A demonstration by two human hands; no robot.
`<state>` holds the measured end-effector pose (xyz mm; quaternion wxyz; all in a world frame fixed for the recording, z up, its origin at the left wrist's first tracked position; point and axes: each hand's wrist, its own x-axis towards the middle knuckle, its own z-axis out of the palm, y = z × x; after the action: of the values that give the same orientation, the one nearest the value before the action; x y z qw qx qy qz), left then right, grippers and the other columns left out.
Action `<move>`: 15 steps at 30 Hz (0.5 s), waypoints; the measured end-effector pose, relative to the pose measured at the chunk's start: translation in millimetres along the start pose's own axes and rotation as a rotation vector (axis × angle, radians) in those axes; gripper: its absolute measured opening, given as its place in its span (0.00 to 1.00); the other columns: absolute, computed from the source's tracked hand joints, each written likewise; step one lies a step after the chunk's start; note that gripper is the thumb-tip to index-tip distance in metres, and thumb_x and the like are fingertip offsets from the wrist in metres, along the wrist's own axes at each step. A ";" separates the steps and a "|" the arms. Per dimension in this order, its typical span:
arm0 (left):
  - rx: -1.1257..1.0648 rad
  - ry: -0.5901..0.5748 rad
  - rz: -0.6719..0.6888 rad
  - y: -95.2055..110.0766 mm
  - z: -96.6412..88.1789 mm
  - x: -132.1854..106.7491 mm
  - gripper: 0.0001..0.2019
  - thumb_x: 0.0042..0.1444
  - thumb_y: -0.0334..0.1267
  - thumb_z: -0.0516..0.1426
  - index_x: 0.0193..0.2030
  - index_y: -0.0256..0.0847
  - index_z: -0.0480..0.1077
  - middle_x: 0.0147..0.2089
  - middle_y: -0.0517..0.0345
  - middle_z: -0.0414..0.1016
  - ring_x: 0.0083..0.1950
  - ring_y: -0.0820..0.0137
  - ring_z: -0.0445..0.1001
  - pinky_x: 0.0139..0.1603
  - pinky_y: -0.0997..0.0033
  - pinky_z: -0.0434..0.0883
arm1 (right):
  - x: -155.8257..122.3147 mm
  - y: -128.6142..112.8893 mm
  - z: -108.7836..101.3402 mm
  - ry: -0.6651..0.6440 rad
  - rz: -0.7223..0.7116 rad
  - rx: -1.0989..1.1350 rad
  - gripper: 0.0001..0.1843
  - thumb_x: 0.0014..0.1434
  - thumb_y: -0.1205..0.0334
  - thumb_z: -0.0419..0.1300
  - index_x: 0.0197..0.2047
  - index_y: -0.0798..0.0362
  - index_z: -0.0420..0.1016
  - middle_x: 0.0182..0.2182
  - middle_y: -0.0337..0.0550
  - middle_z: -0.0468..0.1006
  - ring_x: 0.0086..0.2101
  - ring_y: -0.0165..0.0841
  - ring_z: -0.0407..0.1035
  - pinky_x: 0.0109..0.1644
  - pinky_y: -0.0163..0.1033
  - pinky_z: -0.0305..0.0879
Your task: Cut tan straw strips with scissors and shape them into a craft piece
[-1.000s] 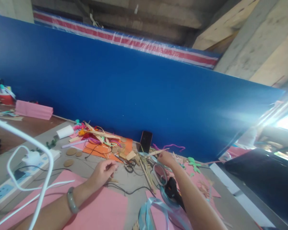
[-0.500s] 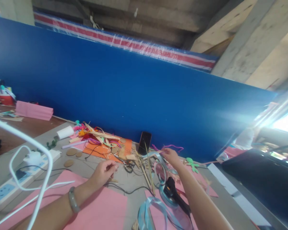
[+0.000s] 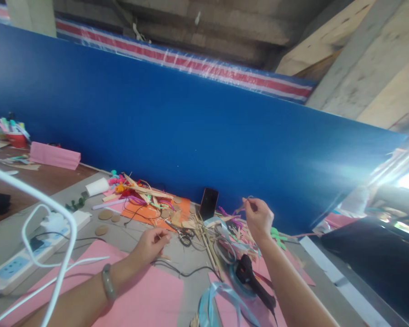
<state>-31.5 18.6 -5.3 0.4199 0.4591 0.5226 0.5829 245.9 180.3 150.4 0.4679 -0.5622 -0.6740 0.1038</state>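
My left hand (image 3: pixel 153 244), with a bracelet on its wrist, is held over the near edge of the pink paper (image 3: pixel 146 295). Its thumb and fingertips press together, and what is between them is too small to name. Raised in front of the blue panel, my right hand (image 3: pixel 259 219) pinches something thin and greyish that I cannot make out. Below it lie pale blue ribbon (image 3: pixel 207 304), a black hot glue gun (image 3: pixel 255 281) and scattered wood scraps. Dry stalks (image 3: pixel 206 240) and black-handled scissors (image 3: pixel 186 237) are between the hands.
A phone (image 3: pixel 209 203) leans against the blue panel (image 3: pixel 197 122). At left are a white power strip (image 3: pixel 37 259) and a thick white cable (image 3: pixel 71 227). Orange paper (image 3: pixel 150 219) bears craft scraps. A dark flat object (image 3: pixel 371 268) stands at right.
My right hand has lifted from the ribbon and scraps, moving up and slightly right with its fingers more curled. My left hand keeps its pinch, and the view has shifted slightly.
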 end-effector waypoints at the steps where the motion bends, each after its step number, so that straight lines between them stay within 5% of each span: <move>1: -0.015 -0.005 -0.008 -0.3 0.2 0.4 0.18 0.50 0.52 0.59 0.30 0.36 0.72 0.20 0.63 0.66 0.19 0.76 0.64 0.19 0.79 0.62 | -9.0 -9.5 3.2 -0.057 0.004 0.052 0.21 0.54 0.44 0.55 0.34 0.55 0.72 0.30 0.46 0.75 0.30 0.36 0.66 0.33 0.37 0.58; 4: -0.059 -0.015 -0.018 3.3 0.1 1.4 0.20 0.48 0.55 0.60 0.30 0.35 0.73 0.20 0.62 0.68 0.17 0.79 0.61 0.17 0.80 0.60 | -44.7 -36.0 20.7 -0.364 0.024 0.213 0.23 0.53 0.40 0.56 0.27 0.54 0.70 0.19 0.39 0.71 0.19 0.29 0.59 0.23 0.34 0.54; 8: -0.117 -0.110 -0.065 16.2 -0.1 0.2 0.22 0.49 0.56 0.60 0.28 0.34 0.74 0.29 0.56 0.75 0.15 0.83 0.58 0.15 0.80 0.55 | -97.4 -61.8 50.8 -0.683 0.034 0.368 0.22 0.51 0.41 0.59 0.23 0.53 0.69 0.18 0.38 0.73 0.16 0.25 0.57 0.19 0.31 0.50; 15: -0.110 -0.355 -0.110 33.8 -1.6 -6.6 0.14 0.47 0.46 0.62 0.29 0.35 0.74 0.17 0.65 0.64 0.15 0.81 0.55 0.16 0.79 0.51 | -137.7 -75.8 85.1 -0.824 0.071 0.541 0.19 0.49 0.48 0.63 0.21 0.53 0.64 0.14 0.32 0.67 0.14 0.22 0.52 0.19 0.30 0.48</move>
<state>-31.9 8.4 27.7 0.5612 0.5017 0.4321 0.4967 122.6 69.3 84.2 0.2877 -0.3555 -0.7323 0.5045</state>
